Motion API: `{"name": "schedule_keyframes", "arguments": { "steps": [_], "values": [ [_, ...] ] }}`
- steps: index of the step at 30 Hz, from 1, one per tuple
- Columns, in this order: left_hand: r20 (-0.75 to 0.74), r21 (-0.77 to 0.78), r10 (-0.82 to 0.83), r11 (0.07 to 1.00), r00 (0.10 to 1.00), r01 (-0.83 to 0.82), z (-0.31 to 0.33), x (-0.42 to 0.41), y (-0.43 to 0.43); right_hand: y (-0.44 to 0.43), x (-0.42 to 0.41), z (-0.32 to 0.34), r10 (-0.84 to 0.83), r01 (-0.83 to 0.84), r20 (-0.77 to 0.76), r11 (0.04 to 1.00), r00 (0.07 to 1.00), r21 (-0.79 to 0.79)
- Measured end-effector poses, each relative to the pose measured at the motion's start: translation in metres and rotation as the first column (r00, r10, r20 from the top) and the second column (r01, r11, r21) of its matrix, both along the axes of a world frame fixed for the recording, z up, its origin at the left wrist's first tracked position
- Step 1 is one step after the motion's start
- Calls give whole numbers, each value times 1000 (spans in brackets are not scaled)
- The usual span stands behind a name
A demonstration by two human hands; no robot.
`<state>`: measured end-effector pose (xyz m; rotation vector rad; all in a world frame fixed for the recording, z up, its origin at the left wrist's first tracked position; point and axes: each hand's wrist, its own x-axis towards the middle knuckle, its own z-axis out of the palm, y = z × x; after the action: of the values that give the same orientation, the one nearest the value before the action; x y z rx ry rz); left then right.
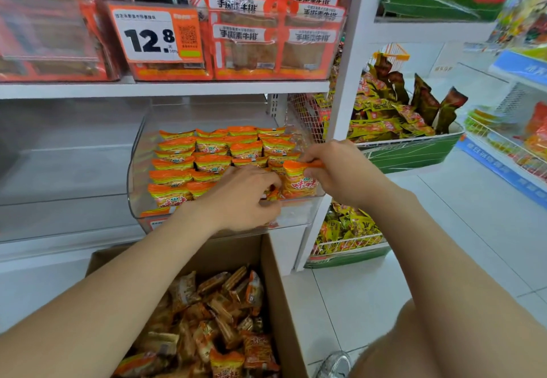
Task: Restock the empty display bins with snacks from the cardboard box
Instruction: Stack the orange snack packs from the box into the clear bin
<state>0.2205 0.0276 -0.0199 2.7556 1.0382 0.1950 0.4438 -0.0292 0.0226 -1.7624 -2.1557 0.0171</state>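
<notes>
Box (276, 288) of snacks below | right hand (334, 167) pinches packet (299, 183) by its seal at bin (136, 176) front | left hand (245, 200) curled among front row, grasp unclear | risk: packet may topple over low lip

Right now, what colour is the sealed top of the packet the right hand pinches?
Orange; the packet in the right hand shows best in the head view.

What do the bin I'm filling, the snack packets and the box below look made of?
Display bin: clear rigid plastic, glossy; the shelf shows through its curved wall.
Snack packets: thin shiny plastic film, crimped at the ends.
Cardboard box: matte brown cardboard, likely corrugated, though no cut edge shows that.
</notes>
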Motion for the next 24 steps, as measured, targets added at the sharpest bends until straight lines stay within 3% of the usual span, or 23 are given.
{"name": "schedule_keyframes", "arguments": {
  "steps": [6, 10, 12, 15, 18, 21, 24],
  "values": [
    [-35, -32, 38, 999, 999, -39, -14, -4, 0, 8, -11, 7, -14, 19, 251, 1000, 968, -17],
    [-89, 12, 44, 999, 995, -43, -14, -4, -3, 4, -31, -6, 9, 46, 533, 995, 846, -89],
    [-85, 20, 55, 998, 995, -53, -16, -4, -3, 6, -35, -10, 22, 39, 605, 996, 796, -86],
    [-9, -31, 72, 997, 997, -72, -16, -4, -2, 10, -35, -13, 6, 56, 534, 993, 845, -101],
    [76, -34, 101, 995, 992, -98, -10, -11, -5, 11, -39, -12, 74, 65, 465, 959, 882, -275],
    [-74, 135, 147, 981, 986, -136, -9, -28, -14, 8, -41, -13, 78, 52, 368, 943, 927, -330],
    [-138, 219, 265, 948, 954, -231, -15, -49, -26, 5, -53, -25, -16, 34, 96, 981, 995, -192]
  ]
}}
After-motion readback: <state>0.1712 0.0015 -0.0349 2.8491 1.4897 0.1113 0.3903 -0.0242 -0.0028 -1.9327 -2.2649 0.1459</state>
